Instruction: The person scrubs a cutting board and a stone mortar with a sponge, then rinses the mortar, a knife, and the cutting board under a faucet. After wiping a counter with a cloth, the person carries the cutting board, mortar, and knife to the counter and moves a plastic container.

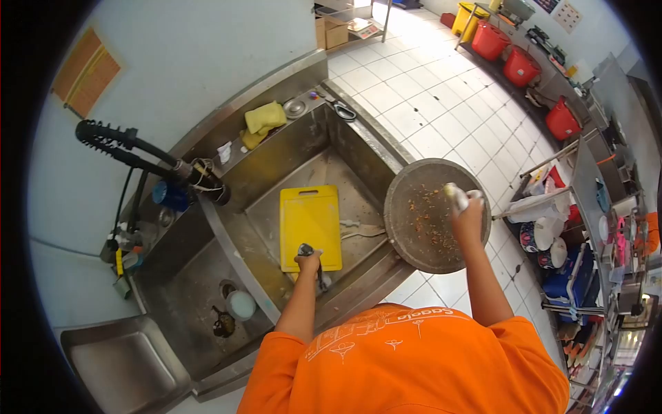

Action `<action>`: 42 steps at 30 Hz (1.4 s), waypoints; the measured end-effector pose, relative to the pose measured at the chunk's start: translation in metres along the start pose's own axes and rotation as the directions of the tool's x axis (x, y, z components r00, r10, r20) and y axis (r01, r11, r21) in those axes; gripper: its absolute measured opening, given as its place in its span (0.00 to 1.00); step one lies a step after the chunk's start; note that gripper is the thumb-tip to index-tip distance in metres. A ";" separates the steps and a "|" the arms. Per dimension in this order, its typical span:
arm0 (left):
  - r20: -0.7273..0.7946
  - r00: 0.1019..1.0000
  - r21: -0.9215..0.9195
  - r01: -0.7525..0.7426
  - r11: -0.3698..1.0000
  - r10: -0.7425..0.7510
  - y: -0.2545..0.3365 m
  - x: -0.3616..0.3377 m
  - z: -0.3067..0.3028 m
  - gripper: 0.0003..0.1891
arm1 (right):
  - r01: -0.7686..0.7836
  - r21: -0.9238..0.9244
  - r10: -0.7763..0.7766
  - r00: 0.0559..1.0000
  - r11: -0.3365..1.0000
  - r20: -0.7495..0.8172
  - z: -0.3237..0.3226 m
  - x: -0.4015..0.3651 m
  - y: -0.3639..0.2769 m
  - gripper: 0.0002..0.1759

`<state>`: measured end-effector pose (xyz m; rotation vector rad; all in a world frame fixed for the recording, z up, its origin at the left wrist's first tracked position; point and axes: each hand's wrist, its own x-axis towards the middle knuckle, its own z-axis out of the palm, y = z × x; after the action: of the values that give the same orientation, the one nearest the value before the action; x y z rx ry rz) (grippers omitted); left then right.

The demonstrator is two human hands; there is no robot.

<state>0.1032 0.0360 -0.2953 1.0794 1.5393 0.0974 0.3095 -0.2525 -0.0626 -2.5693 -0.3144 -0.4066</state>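
Note:
My left hand (308,262) is closed around a dark-handled utensil (322,278), whose exact kind I cannot tell. It is over the lower part of a yellow cutting board (310,217), which lies in the right sink basin. Beside the board rests a pale, long-handled utensil (365,232). My right hand (469,215) grips a whitish, shiny item with a yellowish end (455,196), blurred and partly covered by the fingers. That hand is over a large round grey surface (417,252) scattered with brown food bits (429,219).
The steel sink's left basin holds a pale bowl (241,304) and dark scraps (223,323). A black spring faucet (138,145) rises at the left. Yellow cloths (264,119) and scissors (343,111) lie on the back ledge. Loaded shelves (572,255) stand right; red buckets (491,40) sit farther back.

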 end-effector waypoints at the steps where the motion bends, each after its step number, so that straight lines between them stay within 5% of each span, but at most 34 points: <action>1: -0.028 0.995 0.230 -0.084 0.969 0.093 -0.017 0.017 0.002 0.42 | 0.141 -0.312 -0.139 0.990 0.940 0.028 -0.009 0.013 0.013 0.10; 2: -0.035 0.980 0.449 -0.158 0.880 0.194 -0.026 0.026 0.007 0.47 | 0.013 -0.282 -0.006 1.000 0.959 0.027 -0.004 0.018 0.019 0.10; 3: -0.022 0.982 0.447 -0.159 0.880 0.188 -0.022 0.018 0.009 0.47 | -0.116 -0.249 0.127 0.991 0.962 0.031 0.004 0.021 0.027 0.10; 5: 0.084 0.995 0.369 -0.083 0.926 0.056 -0.008 -0.003 0.002 0.48 | -0.104 -0.262 0.146 0.978 0.959 0.146 0.025 0.014 0.006 0.10; 7: 0.052 0.999 0.396 -0.033 0.918 0.013 -0.014 0.001 0.006 0.50 | -0.131 0.135 0.075 0.931 0.982 0.358 0.025 -0.002 -0.052 0.11; 9: 0.029 0.997 0.494 0.045 0.868 -0.068 -0.009 -0.004 0.005 0.52 | -0.049 0.313 -0.111 0.874 0.949 0.473 0.052 -0.017 -0.067 0.10; 12: 0.059 0.992 0.570 0.060 0.820 -0.114 -0.023 0.007 0.005 0.54 | 0.084 0.424 -0.230 0.924 0.902 0.305 0.038 -0.005 -0.090 0.09; 14: 0.082 0.989 0.589 0.048 0.807 -0.119 -0.044 0.023 0.004 0.56 | -0.071 0.417 -0.024 0.976 0.906 0.217 0.031 0.022 -0.068 0.09; 17: 0.100 0.990 0.679 0.006 0.734 -0.101 -0.062 0.038 0.005 0.55 | 0.016 -0.255 -0.022 1.000 0.967 -0.019 0.027 0.045 -0.009 0.12; 19: 0.152 0.982 0.721 -0.034 0.692 -0.110 -0.055 0.027 0.002 0.52 | -0.291 -0.154 0.310 0.943 0.944 0.118 0.036 0.041 -0.013 0.13; 21: 0.183 0.976 0.752 -0.063 0.656 -0.116 -0.048 0.021 0.000 0.52 | -0.111 -0.128 0.145 0.945 0.986 0.295 0.054 0.015 -0.040 0.14; 23: 0.212 0.970 0.783 -0.097 0.615 -0.117 -0.035 0.012 -0.002 0.51 | 0.172 0.144 -0.218 0.876 0.974 0.430 0.066 -0.015 -0.056 0.14; 24: 0.205 0.965 0.797 -0.067 0.600 -0.164 -0.025 0.001 -0.003 0.50 | 0.163 0.144 -0.209 0.879 0.976 0.427 0.055 -0.014 -0.060 0.14; 26: 0.194 0.960 0.815 -0.042 0.577 -0.204 -0.021 -0.005 0.000 0.49 | -0.083 0.537 -0.297 0.757 0.839 0.582 0.027 -0.006 -0.076 0.14; 28: 0.174 0.979 0.834 -0.089 0.545 -0.106 -0.026 -0.001 0.006 0.44 | 0.063 0.328 -0.190 0.908 0.943 0.374 0.017 0.022 -0.044 0.15; 29: 0.171 0.980 0.837 -0.091 0.540 -0.100 -0.018 -0.011 0.007 0.44 | -0.157 0.145 0.095 0.926 0.977 0.365 0.007 0.033 -0.031 0.11; 30: 0.238 0.971 0.779 -0.211 0.590 0.033 -0.005 -0.029 0.010 0.42 | 0.125 -0.377 -0.020 0.962 0.918 0.271 -0.001 0.040 -0.015 0.10; 31: 0.294 0.941 0.711 -0.332 0.620 0.167 0.001 -0.041 0.014 0.40 | 0.120 -0.533 0.032 0.963 0.838 0.267 -0.001 0.043 0.005 0.10; 33: 0.441 0.783 0.501 -0.620 0.604 0.438 -0.008 -0.037 0.032 0.33 | -0.035 -0.562 0.187 0.958 0.826 0.216 0.009 0.022 0.017 0.08; 35: 0.563 0.697 0.201 -0.636 0.745 0.443 0.025 -0.089 0.037 0.27 | -0.010 -0.393 0.199 0.874 0.920 0.444 0.003 -0.010 -0.033 0.07; 36: 0.570 0.692 0.210 -0.643 0.737 0.442 0.022 -0.093 0.040 0.27 | -0.018 -0.197 0.125 0.828 0.980 0.546 0.011 -0.029 -0.052 0.08; 37: 0.677 0.632 0.055 -0.555 0.830 0.378 0.021 -0.094 0.046 0.24 | -0.036 0.006 0.024 0.783 0.999 0.622 0.018 -0.040 -0.068 0.09; 39: 0.772 0.546 -0.075 -0.430 0.900 0.326 0.028 -0.109 0.048 0.22 | 0.095 0.541 -0.403 0.775 0.835 0.486 0.050 -0.057 -0.066 0.10; 42: 0.793 0.596 0.080 -0.308 0.948 0.126 0.050 -0.143 0.033 0.20 | 0.079 0.421 -0.260 0.883 0.903 0.391 0.012 -0.012 -0.059 0.09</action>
<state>0.1404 -0.0467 -0.1698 1.2474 0.6094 -0.3505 0.2837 -0.1977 -0.0499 -2.2079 -0.7168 0.1795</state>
